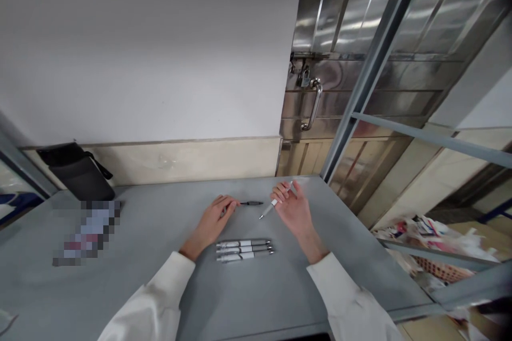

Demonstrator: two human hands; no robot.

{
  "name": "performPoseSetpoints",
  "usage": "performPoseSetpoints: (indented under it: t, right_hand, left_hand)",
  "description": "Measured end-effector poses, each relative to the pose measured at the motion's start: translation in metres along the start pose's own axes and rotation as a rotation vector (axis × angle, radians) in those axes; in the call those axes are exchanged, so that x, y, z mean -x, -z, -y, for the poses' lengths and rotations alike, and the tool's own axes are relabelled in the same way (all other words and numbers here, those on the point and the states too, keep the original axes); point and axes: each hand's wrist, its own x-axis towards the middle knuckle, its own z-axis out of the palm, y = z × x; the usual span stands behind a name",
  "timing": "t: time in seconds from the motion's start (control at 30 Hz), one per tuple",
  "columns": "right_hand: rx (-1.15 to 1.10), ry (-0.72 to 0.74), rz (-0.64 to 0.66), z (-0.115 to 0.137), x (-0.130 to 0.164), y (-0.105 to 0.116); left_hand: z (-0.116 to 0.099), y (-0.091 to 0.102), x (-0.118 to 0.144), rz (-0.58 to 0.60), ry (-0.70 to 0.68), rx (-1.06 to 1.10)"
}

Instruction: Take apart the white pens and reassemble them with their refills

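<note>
On the grey table, my left hand (215, 217) is closed, palm down, around the rear part of a dark pen (252, 203). The pen's tip points right, past the fingertips. My right hand (293, 210) is turned palm up, its fingers curled on a white pen (268, 209) that slants down to the left. Part of this pen is hidden by the fingers. Between my forearms lie three white-and-grey pens (244, 250), side by side in a row with their tips to the right.
A black pouch (82, 173) with a strap leans against the wall at the table's back left. A blurred-out flat item (88, 232) lies before it. A grey metal post (360, 90) rises at the right corner. Beyond stand a steel door (308, 101) and plastic bags (436, 240).
</note>
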Motion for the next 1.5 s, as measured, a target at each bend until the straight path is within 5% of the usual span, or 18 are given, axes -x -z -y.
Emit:
performPoseSetpoints:
  t: [0.53, 1.5]
  right_hand:
    - [0.059, 0.063, -0.025, 0.003, 0.0, 0.001]
    - [-0.004, 0.078, -0.015, 0.003, -0.003, 0.005]
  left_hand:
    - [0.02, 0.003, 0.003, -0.103, 0.199, -0.153]
    - [0.016, 0.001, 0.003, 0.002, 0.174, -0.105]
